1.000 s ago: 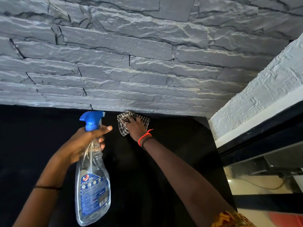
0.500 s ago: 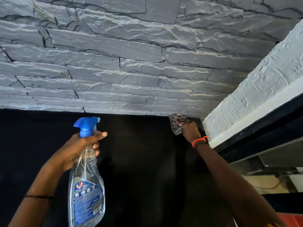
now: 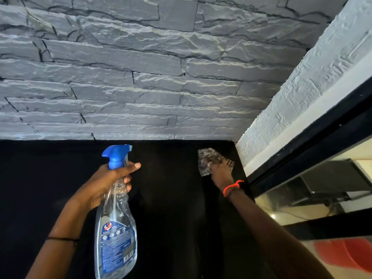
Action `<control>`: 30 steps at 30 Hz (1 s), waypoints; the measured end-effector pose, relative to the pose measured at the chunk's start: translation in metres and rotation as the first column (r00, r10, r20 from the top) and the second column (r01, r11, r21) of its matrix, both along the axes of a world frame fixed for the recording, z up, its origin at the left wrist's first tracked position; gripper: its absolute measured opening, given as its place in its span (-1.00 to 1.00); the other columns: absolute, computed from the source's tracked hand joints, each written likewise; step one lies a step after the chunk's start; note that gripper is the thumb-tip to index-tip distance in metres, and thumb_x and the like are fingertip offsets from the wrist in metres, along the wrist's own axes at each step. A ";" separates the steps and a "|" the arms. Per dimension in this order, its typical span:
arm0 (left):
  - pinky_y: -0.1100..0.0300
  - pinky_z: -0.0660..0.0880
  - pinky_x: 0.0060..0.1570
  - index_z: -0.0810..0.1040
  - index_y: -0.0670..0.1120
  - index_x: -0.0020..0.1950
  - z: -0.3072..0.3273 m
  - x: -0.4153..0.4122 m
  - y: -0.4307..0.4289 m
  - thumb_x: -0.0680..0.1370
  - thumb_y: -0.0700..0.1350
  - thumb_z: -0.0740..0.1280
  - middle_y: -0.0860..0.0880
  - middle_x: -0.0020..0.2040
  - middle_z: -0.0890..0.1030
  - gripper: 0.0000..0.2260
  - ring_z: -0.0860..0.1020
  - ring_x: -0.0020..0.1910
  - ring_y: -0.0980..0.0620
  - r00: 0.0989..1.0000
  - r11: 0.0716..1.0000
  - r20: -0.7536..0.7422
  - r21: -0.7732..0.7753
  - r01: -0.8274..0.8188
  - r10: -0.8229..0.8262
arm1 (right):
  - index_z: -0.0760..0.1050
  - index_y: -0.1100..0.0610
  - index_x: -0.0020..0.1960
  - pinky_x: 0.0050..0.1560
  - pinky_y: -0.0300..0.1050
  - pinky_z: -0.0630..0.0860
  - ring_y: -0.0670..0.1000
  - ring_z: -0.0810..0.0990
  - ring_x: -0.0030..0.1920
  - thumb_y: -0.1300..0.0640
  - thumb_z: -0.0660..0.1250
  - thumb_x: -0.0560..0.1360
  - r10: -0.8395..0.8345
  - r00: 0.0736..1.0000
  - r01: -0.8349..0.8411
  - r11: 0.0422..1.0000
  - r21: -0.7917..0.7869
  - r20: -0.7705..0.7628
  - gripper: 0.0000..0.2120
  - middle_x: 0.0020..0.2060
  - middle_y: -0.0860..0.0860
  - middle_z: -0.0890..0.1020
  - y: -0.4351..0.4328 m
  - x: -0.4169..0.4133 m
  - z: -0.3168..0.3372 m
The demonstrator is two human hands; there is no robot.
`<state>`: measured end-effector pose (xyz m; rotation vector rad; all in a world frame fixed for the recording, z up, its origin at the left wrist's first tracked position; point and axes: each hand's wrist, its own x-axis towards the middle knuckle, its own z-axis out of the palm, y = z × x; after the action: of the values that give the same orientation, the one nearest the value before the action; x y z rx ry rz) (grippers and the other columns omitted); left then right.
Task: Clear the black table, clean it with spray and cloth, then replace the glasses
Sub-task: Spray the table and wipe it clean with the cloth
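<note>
The checked cloth (image 3: 205, 160) lies on the black counter (image 3: 171, 208) near its far right corner, close to the stone wall (image 3: 141, 77). It is pressed under the right grip (image 3: 220, 174), whose blurred fingers spread over it. The left grip (image 3: 108, 184) wraps round the neck of an upright spray bottle (image 3: 115, 228) above the counter.

1 head-worn camera looks down, close over the black table (image 3: 173, 208), toward the stone wall (image 3: 141, 81).

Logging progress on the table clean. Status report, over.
Left hand grips spray bottle. Right hand presses cloth on black table, far right corner. No glasses in view.
</note>
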<state>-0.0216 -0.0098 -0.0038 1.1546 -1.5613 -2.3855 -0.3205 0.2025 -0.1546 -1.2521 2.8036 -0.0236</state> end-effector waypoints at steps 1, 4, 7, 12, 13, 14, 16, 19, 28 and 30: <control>0.19 0.46 -0.49 0.52 -0.09 -0.09 0.001 -0.001 0.002 0.02 0.09 0.65 -0.04 -0.48 0.42 -0.42 0.43 -0.51 0.01 1.000 1.000 -0.005 -0.003 0.009 -0.009 | 0.62 0.06 0.08 0.33 0.02 0.38 0.12 0.55 0.18 0.17 -0.02 0.30 0.078 0.997 -0.078 0.996 -0.040 -0.017 -0.46 0.12 0.05 0.64 -0.001 0.034 0.016; 0.21 0.46 -0.49 0.52 -0.09 -0.09 0.005 -0.004 0.009 0.00 0.10 0.66 -0.04 -0.48 0.41 -0.39 0.43 -0.52 0.01 0.999 1.000 -0.024 -0.005 0.030 -0.030 | 0.53 -0.05 0.22 0.26 -0.08 0.44 0.04 0.52 0.19 0.11 0.05 0.39 0.228 0.973 -0.224 0.971 -0.086 0.035 -0.53 0.19 -0.09 0.59 0.015 0.127 0.016; 0.21 0.44 -0.50 0.52 -0.09 -0.09 0.007 -0.006 0.015 0.05 0.09 0.65 -0.04 -0.48 0.41 -0.43 0.44 -0.53 0.01 0.998 0.998 -0.039 -0.004 0.057 -0.057 | 0.25 -0.15 0.40 0.30 -0.01 0.35 0.10 0.49 0.26 0.06 0.05 0.50 0.320 0.936 -0.322 0.947 -0.011 0.146 -0.53 0.36 -0.11 0.42 0.059 0.202 -0.008; 0.19 0.44 -0.50 0.50 -0.09 -0.10 0.010 -0.003 0.027 0.12 0.06 0.60 -0.04 -0.48 0.42 -0.51 0.44 -0.51 0.00 0.992 0.993 -0.058 -0.010 0.115 -0.115 | 0.29 -0.24 0.35 0.30 0.25 0.15 0.08 0.39 0.29 -0.10 0.09 0.51 0.256 0.967 -0.256 0.961 -0.109 -0.014 -0.60 0.27 -0.17 0.50 0.159 0.231 -0.008; 0.19 0.44 -0.50 0.50 -0.09 -0.10 0.011 -0.001 0.028 0.12 0.06 0.60 -0.04 -0.48 0.42 -0.50 0.44 -0.51 0.00 0.991 0.992 -0.062 -0.012 0.122 -0.122 | 0.24 -0.25 0.38 0.29 0.28 0.19 0.09 0.40 0.28 -0.12 0.07 0.51 0.214 0.976 -0.211 0.974 -0.080 0.031 -0.57 0.29 -0.15 0.47 0.171 0.220 -0.004; 0.20 0.44 -0.51 0.49 -0.09 -0.11 0.011 0.000 0.029 0.10 0.07 0.61 -0.04 -0.48 0.42 -0.49 0.44 -0.52 0.01 0.990 0.992 -0.065 -0.014 0.127 -0.128 | 0.12 -0.27 0.43 0.28 0.28 0.26 0.10 0.41 0.28 -0.14 0.06 0.48 0.153 0.982 -0.156 0.988 0.016 0.113 -0.49 0.33 -0.13 0.42 0.177 0.201 -0.002; 0.19 0.44 -0.50 0.49 -0.09 -0.11 0.011 0.002 0.030 0.07 0.09 0.63 -0.04 -0.48 0.42 -0.45 0.44 -0.52 0.00 0.989 0.991 -0.057 -0.021 0.134 -0.135 | -0.16 -0.24 0.47 0.34 0.19 0.29 0.13 0.38 0.34 -0.08 0.00 0.45 0.027 0.990 -0.050 0.984 0.170 0.138 -0.36 0.45 -0.09 0.27 0.179 0.153 -0.005; 0.20 0.46 -0.50 0.51 -0.11 -0.10 0.009 0.005 0.033 -0.01 0.10 0.66 -0.05 -0.48 0.42 -0.38 0.44 -0.52 0.01 0.990 0.991 -0.043 -0.014 0.131 -0.132 | 0.14 -0.05 0.49 0.40 0.04 0.25 0.19 0.34 0.38 0.12 -0.09 0.45 -0.109 0.990 0.095 0.985 0.146 0.089 -0.40 0.48 0.01 0.23 0.148 0.079 0.009; 0.21 0.43 -0.51 0.52 -0.13 -0.07 -0.001 0.000 0.031 0.23 -0.03 0.61 -0.06 -0.48 0.40 -0.59 0.41 -0.51 0.00 0.996 0.995 -0.006 0.022 0.094 -0.094 | 0.36 0.18 0.37 0.29 -0.05 0.24 0.14 0.27 0.42 0.32 0.13 0.49 -0.024 0.999 0.019 0.991 0.132 0.035 -0.56 0.40 0.17 0.36 0.002 -0.034 0.041; 0.20 0.45 -0.50 0.54 -0.12 -0.09 -0.001 -0.002 0.028 0.10 0.04 0.64 -0.06 -0.47 0.41 -0.49 0.42 -0.52 0.01 0.995 0.994 -0.002 0.022 0.103 -0.103 | 0.29 0.17 0.42 0.29 -0.04 0.25 0.15 0.26 0.42 0.34 0.13 0.49 -0.006 1.000 0.003 0.989 0.145 0.023 -0.51 0.41 0.19 0.34 -0.011 -0.043 0.043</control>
<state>-0.0234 0.0182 -0.0053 1.1021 -1.6376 -2.4723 -0.3631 0.1917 -0.1114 -1.2043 2.7318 0.1608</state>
